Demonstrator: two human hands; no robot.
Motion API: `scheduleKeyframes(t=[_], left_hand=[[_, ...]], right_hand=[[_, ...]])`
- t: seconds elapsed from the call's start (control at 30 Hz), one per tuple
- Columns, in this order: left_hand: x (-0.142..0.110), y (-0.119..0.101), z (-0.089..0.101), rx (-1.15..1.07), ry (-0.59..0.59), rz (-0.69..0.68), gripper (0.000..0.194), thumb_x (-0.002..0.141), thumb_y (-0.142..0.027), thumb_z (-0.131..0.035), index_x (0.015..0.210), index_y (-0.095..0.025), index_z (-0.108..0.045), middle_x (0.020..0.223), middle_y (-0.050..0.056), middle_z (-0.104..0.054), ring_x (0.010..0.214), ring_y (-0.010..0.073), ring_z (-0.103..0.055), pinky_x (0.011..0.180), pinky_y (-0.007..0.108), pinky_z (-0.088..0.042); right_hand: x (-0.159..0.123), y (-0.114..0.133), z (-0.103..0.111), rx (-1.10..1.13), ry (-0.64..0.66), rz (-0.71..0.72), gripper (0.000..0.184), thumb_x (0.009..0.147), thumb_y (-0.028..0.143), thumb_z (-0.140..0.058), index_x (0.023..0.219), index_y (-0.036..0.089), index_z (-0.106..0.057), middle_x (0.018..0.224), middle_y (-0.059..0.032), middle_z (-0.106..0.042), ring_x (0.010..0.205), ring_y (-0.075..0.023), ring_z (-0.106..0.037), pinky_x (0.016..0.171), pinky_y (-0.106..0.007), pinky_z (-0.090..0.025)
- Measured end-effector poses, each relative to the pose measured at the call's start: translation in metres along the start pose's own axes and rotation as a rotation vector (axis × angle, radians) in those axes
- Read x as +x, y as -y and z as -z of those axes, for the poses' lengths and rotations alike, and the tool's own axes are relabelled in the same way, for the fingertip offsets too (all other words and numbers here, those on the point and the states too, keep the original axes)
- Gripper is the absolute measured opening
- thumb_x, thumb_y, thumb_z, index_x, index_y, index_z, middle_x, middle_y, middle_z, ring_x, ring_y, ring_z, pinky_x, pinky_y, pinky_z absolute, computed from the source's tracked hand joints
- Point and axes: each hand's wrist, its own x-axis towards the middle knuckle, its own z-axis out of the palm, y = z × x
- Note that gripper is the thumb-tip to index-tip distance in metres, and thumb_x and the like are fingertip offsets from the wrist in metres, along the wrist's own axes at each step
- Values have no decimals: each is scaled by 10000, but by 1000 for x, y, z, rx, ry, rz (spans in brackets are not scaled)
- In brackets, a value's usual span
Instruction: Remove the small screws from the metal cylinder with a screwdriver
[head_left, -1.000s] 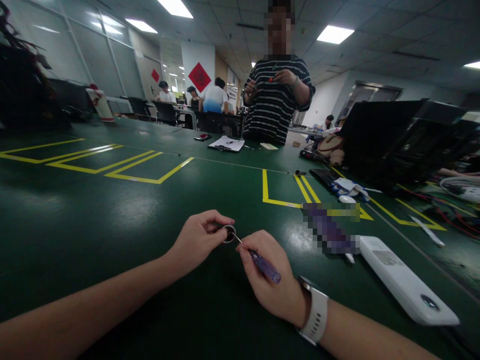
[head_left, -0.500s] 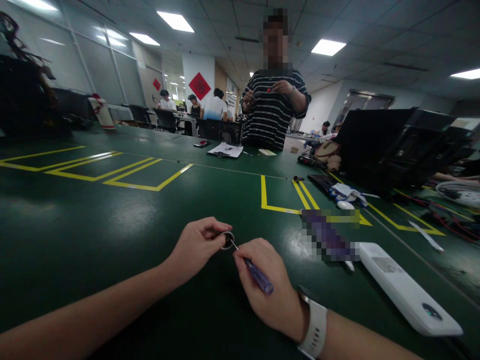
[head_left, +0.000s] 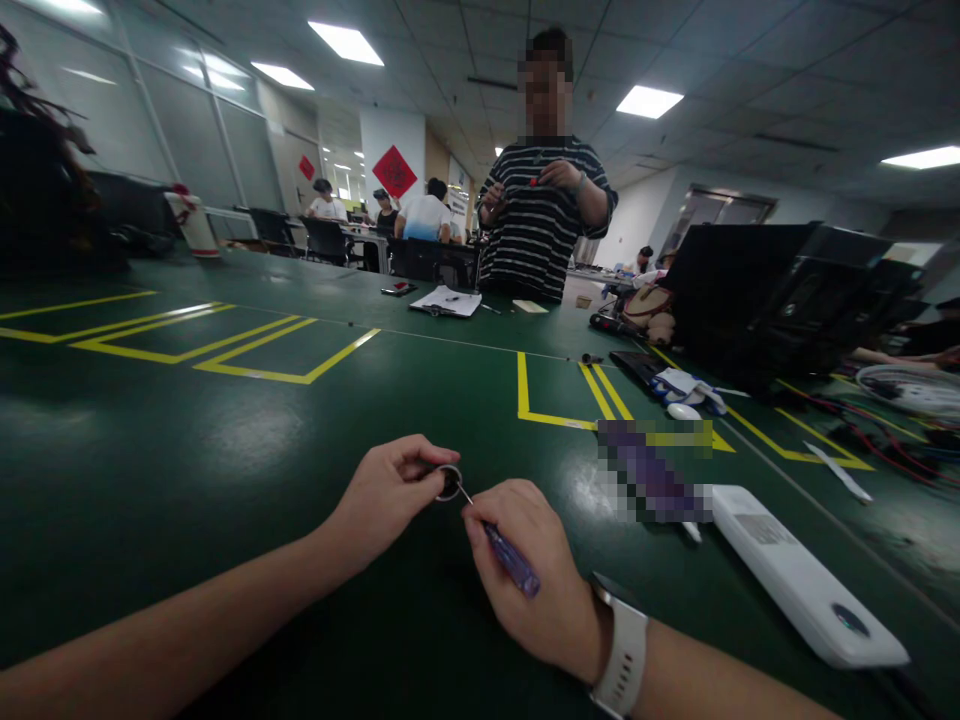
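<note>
Between thumb and fingers, my left hand (head_left: 394, 490) pinches a small round ring-shaped part (head_left: 450, 484) with a pale rim and a dark inside. My right hand (head_left: 525, 560), with a white-strapped watch on its wrist, is closed around a screwdriver (head_left: 512, 560) with a translucent purple handle. The screwdriver's thin metal shaft points up and left, and its tip is at the inside of the round part. Whether the tip touches a screw is too small to tell. Both hands are above the green table (head_left: 285, 500).
Right of my hands lie a blurred purple item (head_left: 652, 470) and a long white device (head_left: 810, 575). Yellow tape (head_left: 559, 418) marks boxes on the table. Across it stands a person in a striped shirt (head_left: 532, 220), near a clipboard (head_left: 446, 301). Black computer cases (head_left: 750, 290) stand at right.
The whole view has shifted slightly, so things appear a little further left. Both hands keep their grips, with the screwdriver tip still at the round part.
</note>
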Motion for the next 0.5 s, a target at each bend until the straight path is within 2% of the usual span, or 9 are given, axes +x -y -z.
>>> scheduleKeyframes(t=[0.5], left_hand=[[0, 7, 1, -30, 23, -4, 99, 627, -146, -642, 724, -138, -626, 879, 39, -704, 739, 158, -668, 672, 290, -553]], right_hand=[[1, 0, 1, -56, 6, 25, 109, 817, 84, -468, 860, 173, -514, 830, -43, -593, 791, -160, -525, 774, -327, -390]])
